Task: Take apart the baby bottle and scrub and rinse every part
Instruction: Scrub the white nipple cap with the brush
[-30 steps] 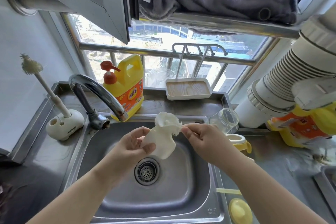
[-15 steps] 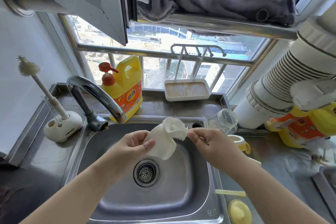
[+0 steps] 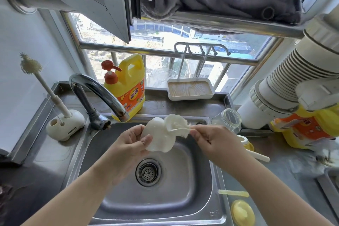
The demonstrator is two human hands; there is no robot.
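— White silicone, is that what you have there?

— Yes, a soft white bottle part (image 3: 159, 136). My left hand (image 3: 131, 146) is curled round its rounded body, thumb pressed on the front. My right hand (image 3: 213, 140) pinches a small bristled brush head (image 3: 180, 127) between thumb and fingertips, and the bristles sit at the flared open mouth of the part. Both are over the steel sink (image 3: 110, 152), above the drain strainer (image 3: 148, 172).

— What is close by?

— The curved tap (image 3: 100, 91) comes in from the sink's back-left corner; its spout ends just left of the part. Behind it, on the back ledge, stands a yellow detergent jug (image 3: 128, 88) with a red pump, and a white tray (image 3: 190, 89) with a wood-grain floor sits further right. At the left edge a long bottle brush (image 3: 44, 86) leans in its white stand (image 3: 65, 124).

— And on the right?

— A clear glass bottle (image 3: 227, 120) lies at the sink's back-right corner, partly behind my right hand. A yellow collar ring (image 3: 245, 143) shows just past my wrist. Near the front-right edge lie a pale straw (image 3: 233, 193) and a yellow cap (image 3: 243, 213).
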